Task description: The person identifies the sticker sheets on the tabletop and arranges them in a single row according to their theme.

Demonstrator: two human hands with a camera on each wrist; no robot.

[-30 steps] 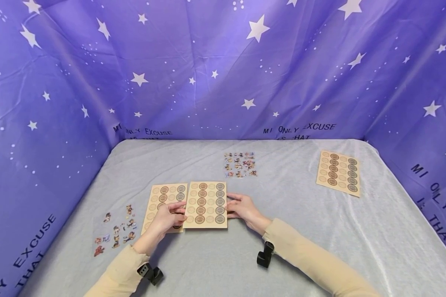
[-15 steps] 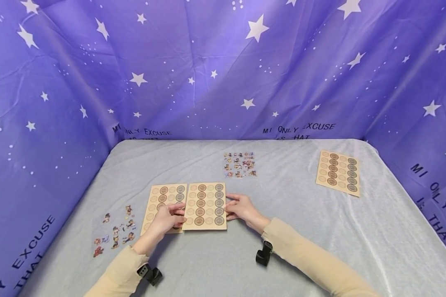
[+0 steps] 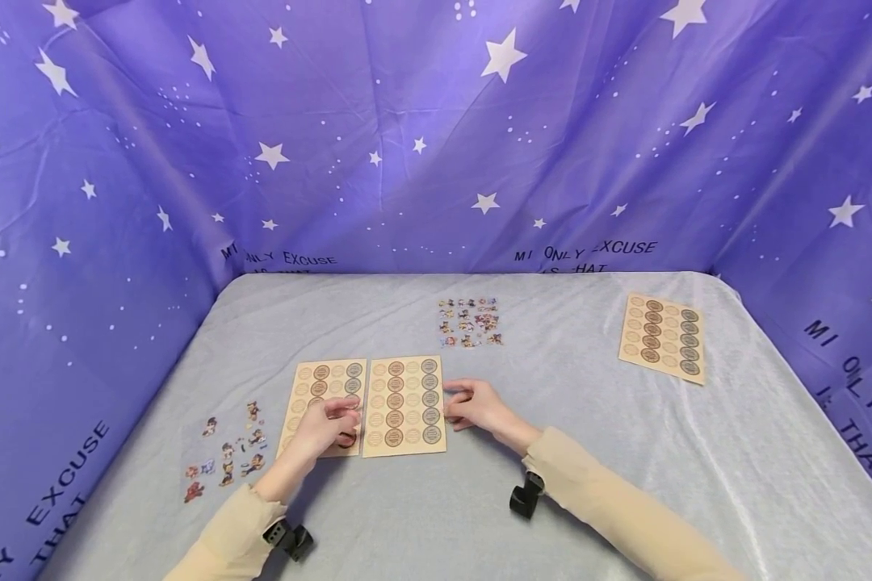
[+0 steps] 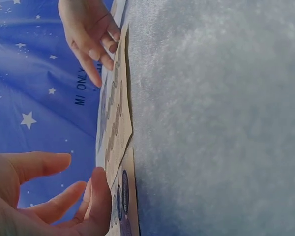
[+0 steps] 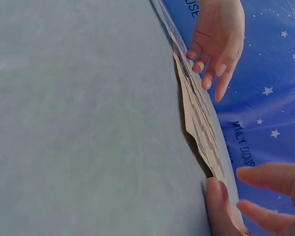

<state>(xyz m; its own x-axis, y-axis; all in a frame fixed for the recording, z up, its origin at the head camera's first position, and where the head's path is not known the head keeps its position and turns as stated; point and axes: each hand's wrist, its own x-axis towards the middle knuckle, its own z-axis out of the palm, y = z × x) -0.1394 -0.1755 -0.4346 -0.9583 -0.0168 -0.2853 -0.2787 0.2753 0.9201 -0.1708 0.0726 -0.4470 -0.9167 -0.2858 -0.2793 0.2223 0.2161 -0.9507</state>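
Side by side on the grey cloth lie two tan sheets of round stickers, the left sticker sheet (image 3: 303,395) and the right sticker sheet (image 3: 404,407), a narrow gap between them. My left hand (image 3: 321,429) is over the left sheet, hiding part of it, with its fingertips near the right sheet's left edge. Beside that sheet's right edge is my right hand (image 3: 481,408), fingertips right at the paper. In the left wrist view the fingers (image 4: 46,166) are relaxed and apart, holding nothing. The right hand's fingers (image 5: 273,178) are likewise spread in the right wrist view.
Left of the sheets lies a clear sheet of cartoon stickers (image 3: 227,452). Another clear cartoon sheet (image 3: 468,323) is further back in the middle. A third tan sticker sheet (image 3: 661,339) lies at the far right. Purple starry cloth (image 3: 436,161) walls the table.
Both hands have let go of the right sticker sheet, which now lies flat slightly nearer the front. The fingers have drawn back from its edges, the right hand shifting slightly right.
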